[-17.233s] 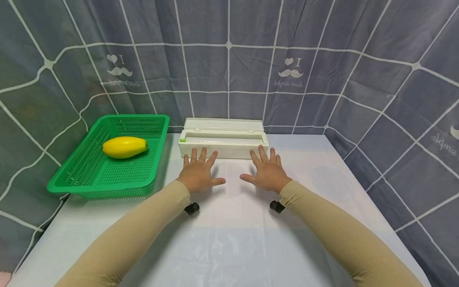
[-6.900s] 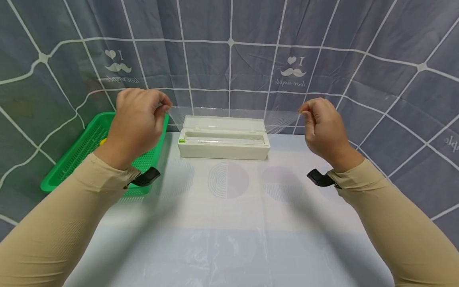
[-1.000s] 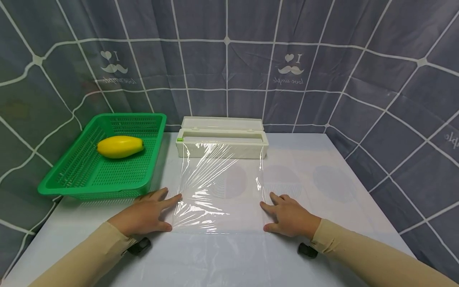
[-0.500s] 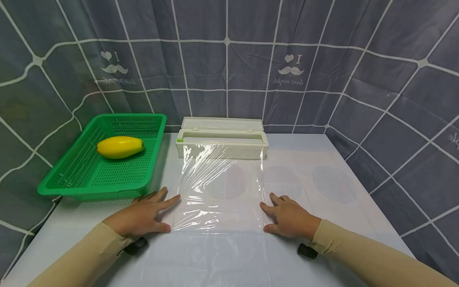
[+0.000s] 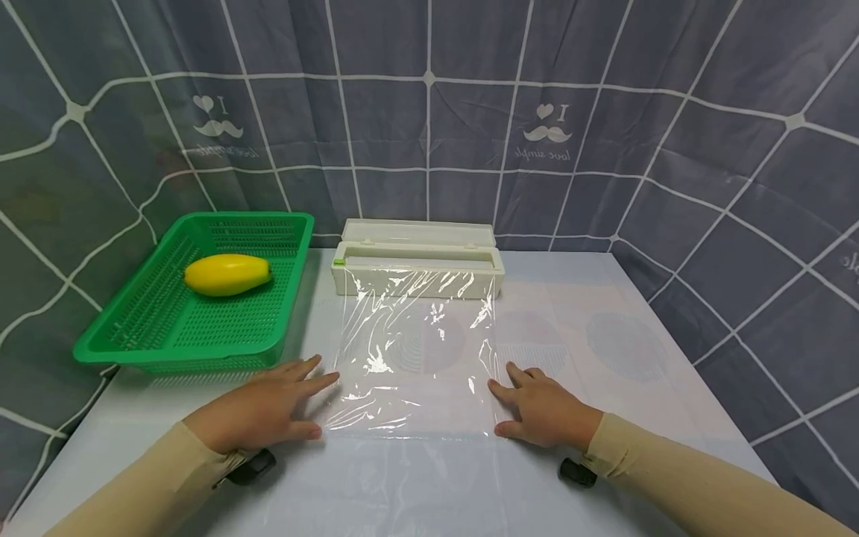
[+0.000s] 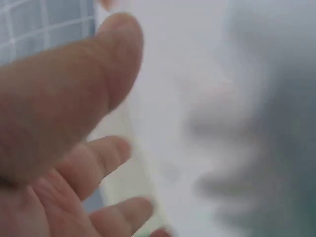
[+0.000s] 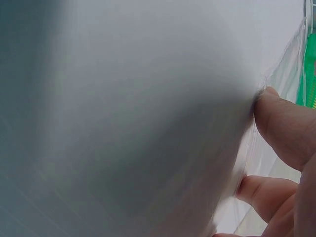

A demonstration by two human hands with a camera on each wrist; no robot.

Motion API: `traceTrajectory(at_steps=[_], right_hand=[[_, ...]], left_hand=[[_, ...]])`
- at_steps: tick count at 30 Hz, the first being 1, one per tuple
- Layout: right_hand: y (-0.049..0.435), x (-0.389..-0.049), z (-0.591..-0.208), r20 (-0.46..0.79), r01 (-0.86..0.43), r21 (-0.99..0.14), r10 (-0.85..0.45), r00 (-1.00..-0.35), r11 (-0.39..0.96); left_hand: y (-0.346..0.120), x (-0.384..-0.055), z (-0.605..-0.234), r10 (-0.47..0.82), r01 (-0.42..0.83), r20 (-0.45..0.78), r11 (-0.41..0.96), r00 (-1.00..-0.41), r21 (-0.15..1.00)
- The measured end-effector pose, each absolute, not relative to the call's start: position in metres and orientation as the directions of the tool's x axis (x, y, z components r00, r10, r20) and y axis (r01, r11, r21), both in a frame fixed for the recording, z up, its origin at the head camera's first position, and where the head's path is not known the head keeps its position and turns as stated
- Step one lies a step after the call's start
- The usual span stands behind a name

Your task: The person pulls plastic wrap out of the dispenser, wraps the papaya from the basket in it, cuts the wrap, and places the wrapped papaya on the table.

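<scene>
A sheet of clear cling film (image 5: 416, 350) runs from the white cling film box (image 5: 340, 283) toward me and lies wrinkled over the table. My left hand (image 5: 265, 406) is beside its near left corner, fingers spread. In the left wrist view the thumb and fingers of the left hand (image 6: 59, 118) stand apart with nothing held. My right hand (image 5: 543, 409) rests at the film's right edge, fingers spread. The right wrist view has thumb and fingertips of the right hand (image 7: 281, 148) touching the film's edge. The box's lid (image 5: 416, 233) stands raised.
At the left a green basket (image 5: 288, 298) holds a yellow oblong fruit (image 5: 228, 274), perhaps a papaya. A pale patterned cloth (image 5: 624, 350) covers the table. Grey grid-patterned curtains (image 5: 429, 127) enclose the back and sides.
Earlier both hands pinched the film raised above the box; it then came down onto the table. In the last second my left hand has shifted slightly left, and the film's creases have changed.
</scene>
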State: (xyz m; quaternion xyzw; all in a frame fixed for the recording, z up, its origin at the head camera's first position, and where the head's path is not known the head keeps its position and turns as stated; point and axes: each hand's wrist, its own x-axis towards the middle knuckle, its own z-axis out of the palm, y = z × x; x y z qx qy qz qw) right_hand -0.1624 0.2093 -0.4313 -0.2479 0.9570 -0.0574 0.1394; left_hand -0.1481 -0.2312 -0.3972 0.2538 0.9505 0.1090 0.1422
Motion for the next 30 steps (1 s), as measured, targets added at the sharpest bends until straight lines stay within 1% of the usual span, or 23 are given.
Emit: traceTrajectory(at_steps=[5,7,9,11,15,18,22,26,28,30], right_hand=[[0.208,-0.161,-0.429,-0.249,-0.449,-0.182,-0.483,-0.840,0.875],[0.208,-0.161,-0.429,-0.252,-0.449,-0.177,-0.481,-0.839,0.876],[0.208,-0.161,-0.428,-0.254,-0.449,-0.176,-0.481,-0.839,0.876],[0.208,-0.161,-0.428,-0.256,-0.446,-0.183,-0.481,-0.839,0.876],[0.207,-0.161,-0.428,-0.261,-0.440,-0.201,-0.481,-0.837,0.875],[0.207,-0.161,-0.428,-0.265,-0.434,-0.203,-0.476,-0.839,0.878],[0.207,-0.160,-0.427,-0.267,-0.429,-0.205,-0.472,-0.840,0.880],[0.207,-0.159,-0.426,-0.261,-0.436,-0.215,-0.481,-0.837,0.874],[0.206,-0.159,-0.426,-0.259,-0.438,-0.218,-0.485,-0.836,0.872],[0.206,-0.159,-0.425,-0.258,-0.443,-0.218,-0.489,-0.833,0.870]], left_hand=[[-0.227,-0.146,-0.346,0.577,0.482,-0.152,0.777,-0.802,0.405],[-0.231,-0.152,-0.327,0.580,0.501,-0.089,0.762,-0.810,0.409],[-0.239,-0.164,-0.310,0.550,0.499,-0.038,0.783,-0.835,0.371],[-0.251,-0.180,-0.295,0.491,0.453,-0.030,0.824,-0.871,0.341],[-0.282,-0.217,-0.278,0.349,0.314,-0.077,0.904,-0.934,0.289],[-0.308,-0.245,-0.275,0.291,0.252,-0.118,0.930,-0.949,0.267],[-0.338,-0.273,-0.283,0.246,0.201,-0.167,0.949,-0.955,0.244],[-0.361,-0.289,-0.296,0.193,0.145,-0.210,0.964,-0.959,0.224],[-0.370,-0.294,-0.304,0.174,0.117,-0.235,0.965,-0.956,0.236],[-0.378,-0.298,-0.312,0.181,0.116,-0.252,0.961,-0.951,0.253]])
